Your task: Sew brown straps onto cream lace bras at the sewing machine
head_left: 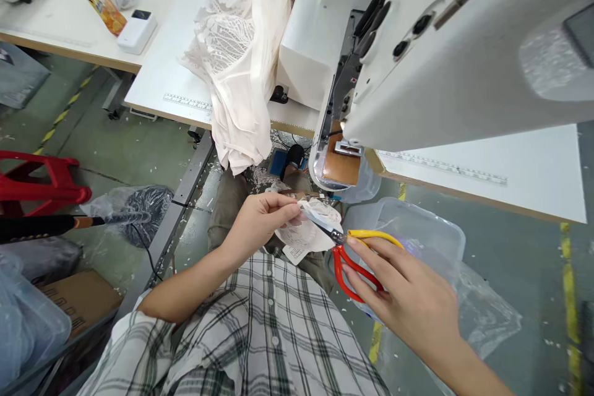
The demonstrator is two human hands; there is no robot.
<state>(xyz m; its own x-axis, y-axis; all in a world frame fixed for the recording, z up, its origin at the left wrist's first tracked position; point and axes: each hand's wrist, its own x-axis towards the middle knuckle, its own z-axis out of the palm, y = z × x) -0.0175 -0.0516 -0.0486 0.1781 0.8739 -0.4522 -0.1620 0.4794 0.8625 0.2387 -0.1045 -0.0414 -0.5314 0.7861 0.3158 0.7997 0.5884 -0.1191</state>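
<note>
My left hand (262, 219) is closed, pinching a small piece of white lace fabric (309, 232) in front of my lap. A paper label hangs at the piece's lower edge. My right hand (403, 294) grips scissors (348, 253) with one red and one yellow handle. The blades point left and meet the lace close to my left fingertips. Both hands sit below the head of a white sewing machine (417, 55).
A pile of white lace garments (241, 62) drapes over the edge of the white table (158, 83). A clear plastic bin (408, 229) with plastic bags stands on the floor at right. A red stool (41, 179) and a cardboard box (78, 297) are at left.
</note>
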